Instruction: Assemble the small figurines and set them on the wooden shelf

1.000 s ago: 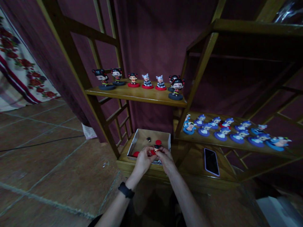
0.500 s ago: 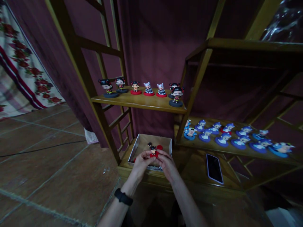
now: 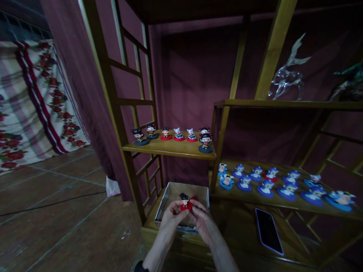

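Observation:
Between both hands I hold a small figurine (image 3: 185,201) with black hair buns, upright on a round red base. The fingers of my left hand (image 3: 172,216) grip the base from the left. My right hand (image 3: 200,216) closes on it from the right. Both hands are over the front part of an open cardboard box (image 3: 167,192) on the bottom shelf. Something red (image 3: 194,198) shows just behind my right fingers. Above the box, several figurines on black or red bases stand along a short wooden shelf (image 3: 167,150).
On the lower right shelf stand several figurines (image 3: 266,187) with mostly blue or purple bases. A phone (image 3: 269,231) lies below them. Higher up is a clear deer-shaped ornament (image 3: 289,77). The wooden lattice frame (image 3: 132,181) rises left of the box.
The view has tilted upward, so the shelves sit lower in the picture and the deer ornament shows. Both hands still hold the figurine over the box.

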Motion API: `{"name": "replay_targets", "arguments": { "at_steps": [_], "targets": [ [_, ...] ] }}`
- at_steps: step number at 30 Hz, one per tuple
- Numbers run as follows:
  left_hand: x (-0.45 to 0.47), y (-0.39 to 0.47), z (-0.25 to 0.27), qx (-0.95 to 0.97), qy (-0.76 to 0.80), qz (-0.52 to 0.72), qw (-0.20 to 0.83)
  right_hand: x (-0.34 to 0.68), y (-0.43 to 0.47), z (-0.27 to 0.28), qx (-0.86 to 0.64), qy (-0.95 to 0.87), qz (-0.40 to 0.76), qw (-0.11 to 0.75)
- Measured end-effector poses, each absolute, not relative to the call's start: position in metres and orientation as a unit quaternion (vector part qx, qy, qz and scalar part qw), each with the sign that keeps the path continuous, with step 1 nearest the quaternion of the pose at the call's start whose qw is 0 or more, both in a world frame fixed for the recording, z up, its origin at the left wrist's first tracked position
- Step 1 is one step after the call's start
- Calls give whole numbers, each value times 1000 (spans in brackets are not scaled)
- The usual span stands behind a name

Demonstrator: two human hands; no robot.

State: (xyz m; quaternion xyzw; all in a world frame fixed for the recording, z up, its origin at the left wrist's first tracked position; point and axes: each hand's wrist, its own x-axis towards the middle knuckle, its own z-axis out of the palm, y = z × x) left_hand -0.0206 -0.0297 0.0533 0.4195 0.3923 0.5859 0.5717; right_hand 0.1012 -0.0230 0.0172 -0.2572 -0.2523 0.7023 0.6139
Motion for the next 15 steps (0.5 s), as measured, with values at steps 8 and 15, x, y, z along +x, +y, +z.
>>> {"name": "replay_targets", "arguments": {
  "at_steps": [8, 15],
  "targets": [
    [-19, -45, 97, 471, 412, 586, 514, 111, -23, 13, -255, -215, 718, 611],
    [-24, -62, 130, 523, 444, 608, 399, 119, -25, 8, -303, -204, 715, 596]
  ]
}}
